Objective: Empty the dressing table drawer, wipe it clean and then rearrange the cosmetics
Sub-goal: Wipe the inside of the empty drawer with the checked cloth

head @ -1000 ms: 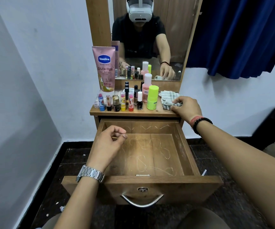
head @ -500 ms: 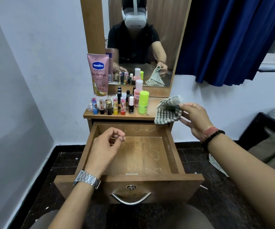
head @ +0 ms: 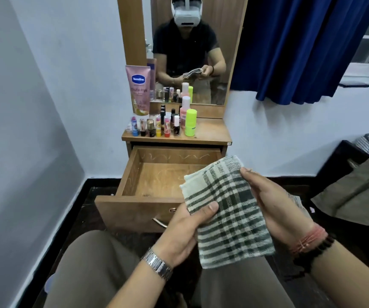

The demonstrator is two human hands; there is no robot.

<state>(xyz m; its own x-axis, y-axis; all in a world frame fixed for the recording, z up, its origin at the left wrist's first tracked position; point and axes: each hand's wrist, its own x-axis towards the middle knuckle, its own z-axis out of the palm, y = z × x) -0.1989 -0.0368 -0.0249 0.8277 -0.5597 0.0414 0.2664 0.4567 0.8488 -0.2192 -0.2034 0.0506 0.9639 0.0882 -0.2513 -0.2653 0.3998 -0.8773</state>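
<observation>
A green-and-white checked cloth (head: 230,210) is held in front of me, above my lap, by both hands. My left hand (head: 185,230) pinches its left edge with the thumb on top. My right hand (head: 274,207) grips its right edge. Beyond the cloth, the wooden drawer (head: 134,207) stands pulled out with nothing lying inside; pale scribbled marks show on its inner walls. Several cosmetics (head: 161,125) stand on the dressing table top (head: 210,132), among them a pink Vaseline tube (head: 138,90) and a neon-green bottle (head: 190,122).
A mirror (head: 192,52) rises behind the table top. A blue curtain (head: 301,45) hangs at the right, with dark furniture and bedding (head: 352,185) below it. A white wall (head: 23,130) closes the left side. My knees fill the bottom of the view.
My right hand lifted the cloth off the table top and brought it down toward me. My left hand left the drawer and took the cloth's left edge. The view pulled back from the table.
</observation>
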